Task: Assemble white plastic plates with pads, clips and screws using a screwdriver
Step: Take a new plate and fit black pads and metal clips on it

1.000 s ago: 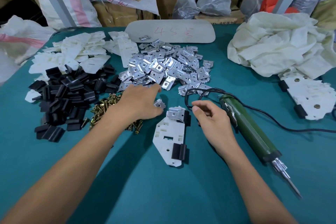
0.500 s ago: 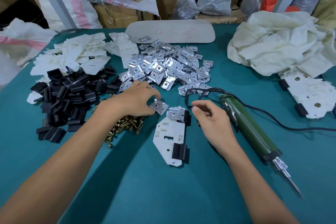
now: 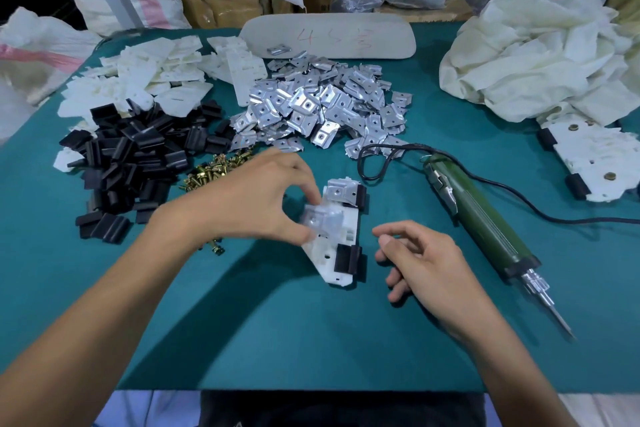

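While left hand point(image 3: 256, 198) pinches clip point(image 3: 320, 218) over plate point(image 3: 327, 255) | right hand point(image 3: 426, 267) loosely curled

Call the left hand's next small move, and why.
Probably lower the clip that the left hand pinches onto the white plate at its near end, beside the black pad. The far end already carries a seated clip; the near pad has none. The screwdriver lies untouched.

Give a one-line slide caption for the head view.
Left hand pinches a metal clip over the white plate; right hand idle beside the screwdriver.
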`<action>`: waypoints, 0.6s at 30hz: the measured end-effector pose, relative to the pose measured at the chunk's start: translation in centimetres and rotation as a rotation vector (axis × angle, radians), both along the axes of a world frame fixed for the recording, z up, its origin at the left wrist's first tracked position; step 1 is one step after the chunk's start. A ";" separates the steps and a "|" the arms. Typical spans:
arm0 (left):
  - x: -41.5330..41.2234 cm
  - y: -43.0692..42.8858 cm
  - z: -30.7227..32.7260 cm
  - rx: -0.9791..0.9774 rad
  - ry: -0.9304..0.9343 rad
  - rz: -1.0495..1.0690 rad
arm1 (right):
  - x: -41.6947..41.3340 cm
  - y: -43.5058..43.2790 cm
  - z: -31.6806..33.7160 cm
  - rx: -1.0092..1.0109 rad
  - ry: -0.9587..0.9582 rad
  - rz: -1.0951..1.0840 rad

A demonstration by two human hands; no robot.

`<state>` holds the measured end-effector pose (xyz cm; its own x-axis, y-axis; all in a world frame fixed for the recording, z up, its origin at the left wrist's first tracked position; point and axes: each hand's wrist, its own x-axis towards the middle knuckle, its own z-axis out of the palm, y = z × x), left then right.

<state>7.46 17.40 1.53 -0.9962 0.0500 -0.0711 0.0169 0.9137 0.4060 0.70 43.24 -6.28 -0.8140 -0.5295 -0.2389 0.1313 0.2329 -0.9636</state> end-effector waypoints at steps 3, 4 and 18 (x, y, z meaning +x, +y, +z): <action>0.9 1.5 -0.8 -0.048 -0.031 -0.025 | 0.9 -0.2 0.1 0.021 -0.072 0.066; 1.0 1.8 -1.0 -0.059 -0.036 -0.025 | 1.1 -0.3 0.1 0.023 -0.087 0.079; 1.8 2.9 -2.1 -0.001 0.006 -0.006 | 1.6 -1.4 0.1 0.008 -0.133 0.049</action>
<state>9.24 20.30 -0.56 -0.9964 0.0556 -0.0646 0.0248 0.9141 0.4048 2.33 41.79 -6.22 -0.7480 -0.5653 -0.3477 0.2465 0.2499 -0.9364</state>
